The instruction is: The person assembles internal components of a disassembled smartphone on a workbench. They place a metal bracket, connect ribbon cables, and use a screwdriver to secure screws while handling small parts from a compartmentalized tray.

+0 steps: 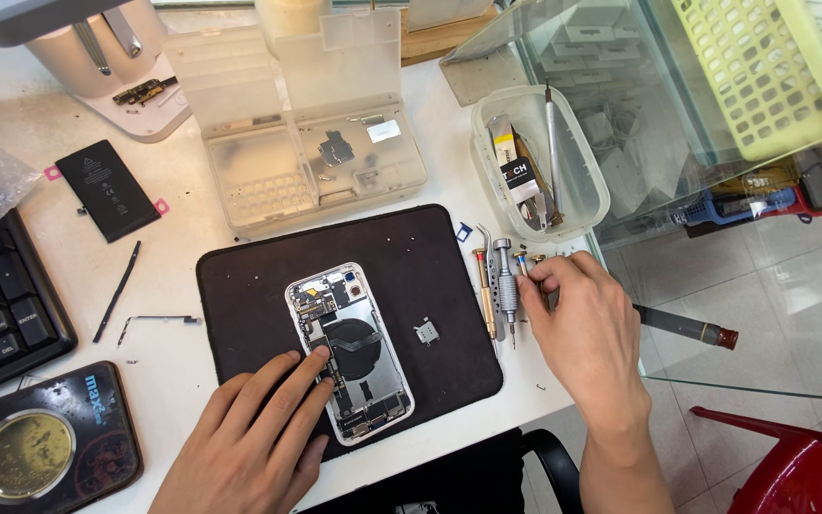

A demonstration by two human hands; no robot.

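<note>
Two hands were at work around the dark rectangular work mat (430, 257) on the white tabletop (183, 190). Your left hand (254, 438) lay flat and open, fingertips pressing the opened smartphone shell with its exposed boards and round black coil (349, 350), which sat near the middle of the mat, pinning it without gripping anything. Your right hand (587, 328) was just off the mat's right edge, its fingers curled and pinched over the heads of the slim metal precision screwdrivers (506, 286) lined up there; whether it already had one fully in its grip, I could not tell.

By my reading, you were at the tool-picking step, with the phone steadied for work on its internals. The next move would have called for lifting one driver clear without scattering its neighbours, then bringing its tip down squarely while the left hand kept the shell from sliding.

A small square metal part (426, 330) lay loose on the mat, right of the phone; a black flat battery (107, 189) lay well off the mat's upper left.
</note>
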